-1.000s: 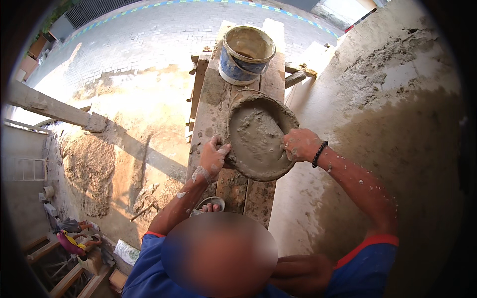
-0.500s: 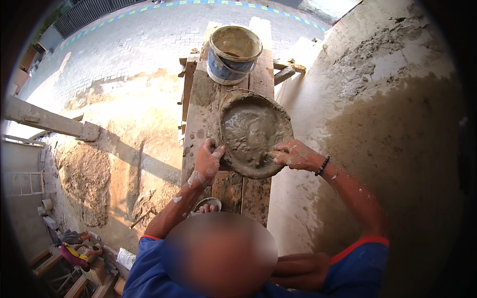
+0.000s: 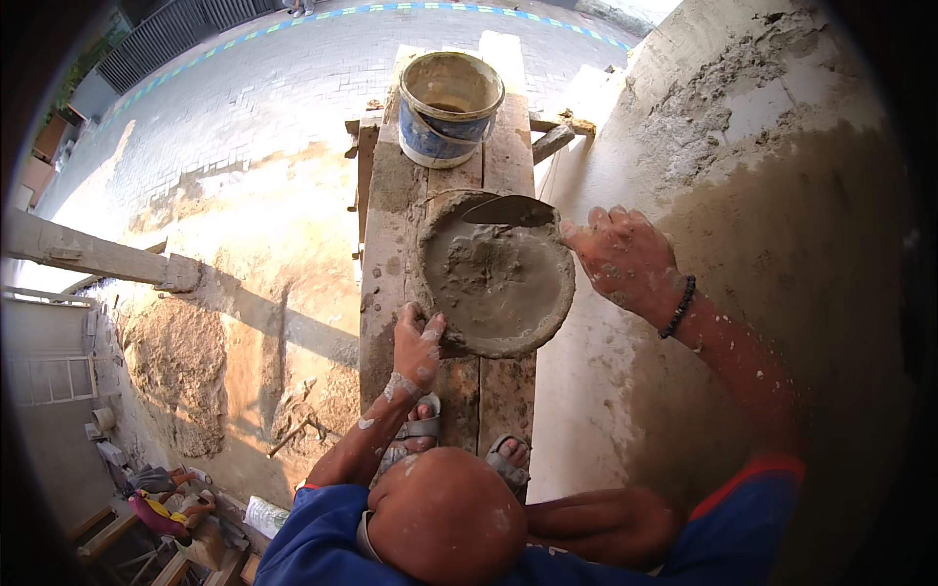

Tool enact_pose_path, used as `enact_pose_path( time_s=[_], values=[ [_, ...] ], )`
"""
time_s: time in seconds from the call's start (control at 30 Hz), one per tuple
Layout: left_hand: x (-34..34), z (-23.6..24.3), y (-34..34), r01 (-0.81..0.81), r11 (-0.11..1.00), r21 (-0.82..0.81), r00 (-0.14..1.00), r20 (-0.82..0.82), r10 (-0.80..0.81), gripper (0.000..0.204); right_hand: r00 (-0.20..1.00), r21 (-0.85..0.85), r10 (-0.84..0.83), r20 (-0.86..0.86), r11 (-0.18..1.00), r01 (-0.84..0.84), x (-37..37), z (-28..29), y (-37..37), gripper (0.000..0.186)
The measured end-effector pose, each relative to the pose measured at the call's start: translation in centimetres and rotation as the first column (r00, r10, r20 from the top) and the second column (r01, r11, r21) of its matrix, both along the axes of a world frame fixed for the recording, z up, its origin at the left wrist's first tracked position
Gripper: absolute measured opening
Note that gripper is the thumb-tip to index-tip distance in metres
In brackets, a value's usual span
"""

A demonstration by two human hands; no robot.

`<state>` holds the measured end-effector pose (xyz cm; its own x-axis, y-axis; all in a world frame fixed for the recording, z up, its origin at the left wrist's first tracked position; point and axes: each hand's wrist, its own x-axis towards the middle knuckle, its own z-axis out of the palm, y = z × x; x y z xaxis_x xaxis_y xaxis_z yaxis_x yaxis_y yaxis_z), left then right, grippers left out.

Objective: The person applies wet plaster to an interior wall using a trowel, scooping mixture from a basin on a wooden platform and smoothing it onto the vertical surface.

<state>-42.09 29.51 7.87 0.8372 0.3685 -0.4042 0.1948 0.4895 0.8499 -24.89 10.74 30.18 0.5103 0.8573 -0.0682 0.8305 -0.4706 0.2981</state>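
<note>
A round mortar pan (image 3: 426, 293) caked with cement lies on the wooden planks before me. Wet grey mortar (image 3: 503, 283) fills most of it, its surface lumpy towards the left. My left hand (image 3: 418, 344) grips the pan's near left rim, thumb on top. My right hand (image 3: 625, 259), wearing a dark beaded bracelet, is closed on a trowel at the pan's right edge. The trowel's dark blade (image 3: 508, 210) lies tilted over the far part of the mortar; its handle is hidden in my fingers.
A blue and white bucket (image 3: 449, 112) stands beyond the pan on the narrow plank platform (image 3: 391, 210). On the right rises a wall (image 3: 772, 283) with a damp plastered patch. A sand heap (image 3: 174, 371) and a wooden beam (image 3: 88, 244) are at left. Another person (image 3: 171, 503) is low left.
My right hand has moved up and outward with the trowel, from inside the near right rim to the far right edge. The blade now shows. My left hand stays on the rim.
</note>
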Motion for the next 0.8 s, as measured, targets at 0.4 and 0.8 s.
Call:
enact_pose_path(
  time_s=[0.4, 0.8],
  values=[
    [0.3, 3.3, -0.3, 0.060, 0.998, 0.004, 0.997, -0.048, -0.059, 0.020, 0.947, -0.433, -0.062, -0.314, 0.897, -0.085, 3.3, -7.8, 4.6, 0.008],
    [0.3, 3.2, -1.4, 0.096, 0.989, 0.116, 0.995, -0.044, -0.092, 0.037, 0.831, -0.334, 0.061, -0.553, 0.897, -0.288, 0.0, -11.5, -1.0, 0.019]
  ],
)
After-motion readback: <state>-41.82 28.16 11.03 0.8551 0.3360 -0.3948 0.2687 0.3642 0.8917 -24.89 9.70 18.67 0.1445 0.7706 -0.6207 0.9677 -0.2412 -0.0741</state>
